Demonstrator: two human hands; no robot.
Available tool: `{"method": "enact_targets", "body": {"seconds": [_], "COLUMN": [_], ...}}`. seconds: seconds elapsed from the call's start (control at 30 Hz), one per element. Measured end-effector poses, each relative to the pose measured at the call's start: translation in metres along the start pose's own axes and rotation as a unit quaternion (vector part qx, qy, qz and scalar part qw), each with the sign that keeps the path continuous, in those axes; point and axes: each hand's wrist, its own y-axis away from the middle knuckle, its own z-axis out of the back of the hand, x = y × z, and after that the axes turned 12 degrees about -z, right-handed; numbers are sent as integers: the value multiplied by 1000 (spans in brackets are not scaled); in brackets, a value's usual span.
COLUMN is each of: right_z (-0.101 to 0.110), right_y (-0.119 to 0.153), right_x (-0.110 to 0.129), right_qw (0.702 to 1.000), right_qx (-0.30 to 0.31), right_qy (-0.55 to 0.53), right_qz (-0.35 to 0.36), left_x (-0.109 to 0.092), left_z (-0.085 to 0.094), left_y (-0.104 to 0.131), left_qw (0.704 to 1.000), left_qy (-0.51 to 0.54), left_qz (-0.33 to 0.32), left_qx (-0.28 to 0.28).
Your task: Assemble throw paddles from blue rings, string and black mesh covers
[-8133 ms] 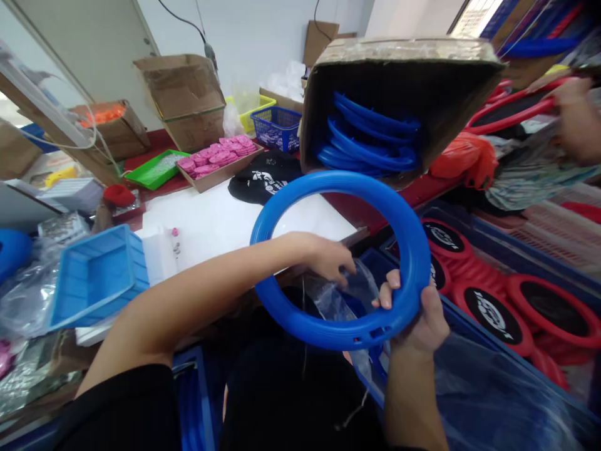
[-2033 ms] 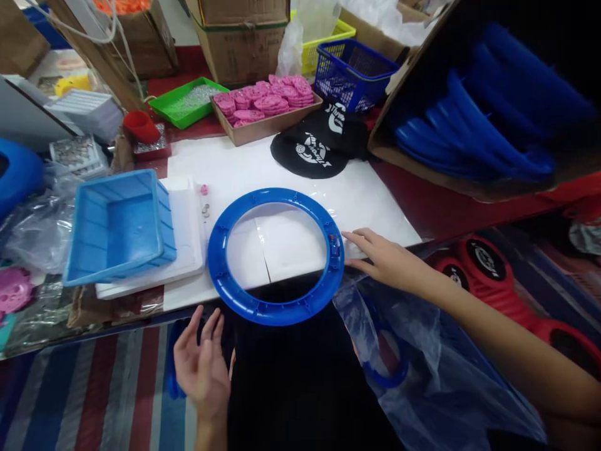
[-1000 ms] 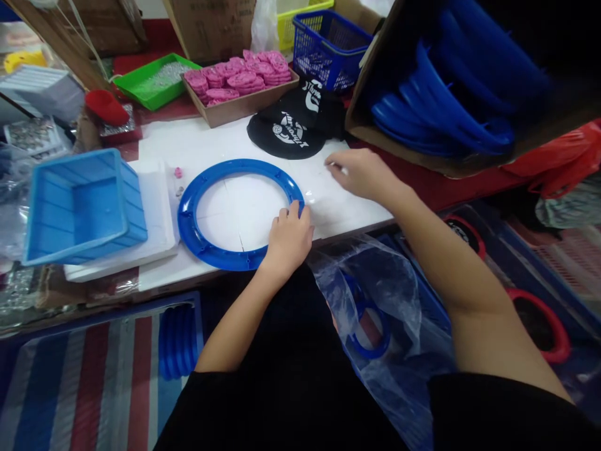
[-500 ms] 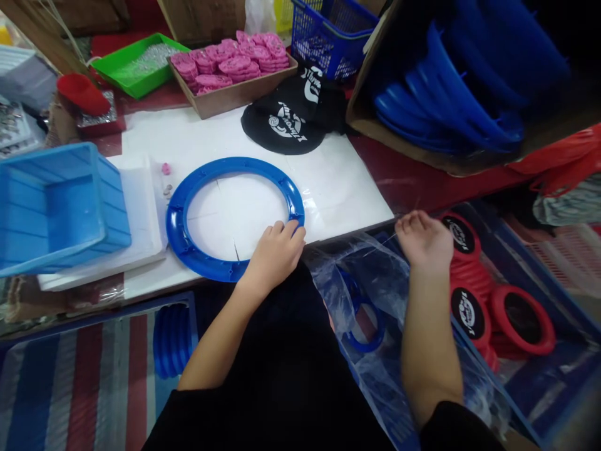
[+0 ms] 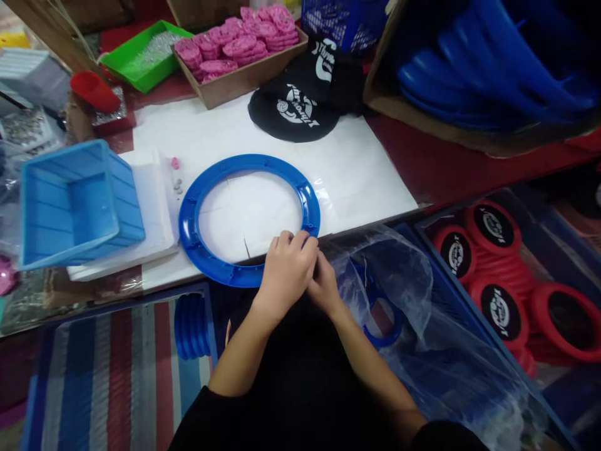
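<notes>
A blue plastic ring (image 5: 189,227) lies on the white sheet at the table's front edge, its ribbed side with small pegs facing up. My left hand (image 5: 288,266) is closed over the ring's near right rim, fingers curled round it. Up against it from the right comes my right hand (image 5: 325,282), its fingers bent at the same part of the rim and mostly hidden behind the left hand. Whether the right fingers pinch something small cannot be made out. Beyond the ring rest black printed fabric discs (image 5: 293,113).
At left stands a light-blue bin (image 5: 126,207); behind are a green tray (image 5: 141,78) and a box of pink pieces (image 5: 241,47). A carton of blue rings (image 5: 446,81) stands back right. Below right are a clear plastic bag (image 5: 413,275) and red discs (image 5: 498,313).
My right hand has come in from the right, where it was raised above the bag, to meet my left hand at the rim. The left hand stays on the ring. The view has shifted slightly.
</notes>
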Motion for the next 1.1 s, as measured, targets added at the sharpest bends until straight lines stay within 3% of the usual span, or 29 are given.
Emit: {"method": "enact_targets", "body": {"seconds": [0.13,0.3,0.43,0.6,0.77,0.87,0.97,1.1], "right_z": [6,51,97,131,130,120,109,101], "right_y": [-5,2,9,6,-23,-38,-42,-42], "right_x": [0,5,28,69,90,92,90,85], "right_qw": [999,997,979,947,938,925,916,910], "right_qx": [-37,11,50,100,70,88,122,118], "right_qy": [7,77,193,293,307,323,321,320], "right_qz": [-18,30,50,91,147,178,209,234], "left_x": [1,19,39,50,37,27,23,24], "left_z": [0,8,15,19,8,-1,-4,-3], "left_y": [8,22,23,21,32,38,39,37], "left_qw": [1000,991,972,966,978,980,982,984], "left_qy": [5,22,73,125,165,158,143,141], "left_qz": [-22,-128,-220,-219,-116,-54,-21,-19], "left_qx": [-8,18,42,46,-57,-111,-123,-105]}}
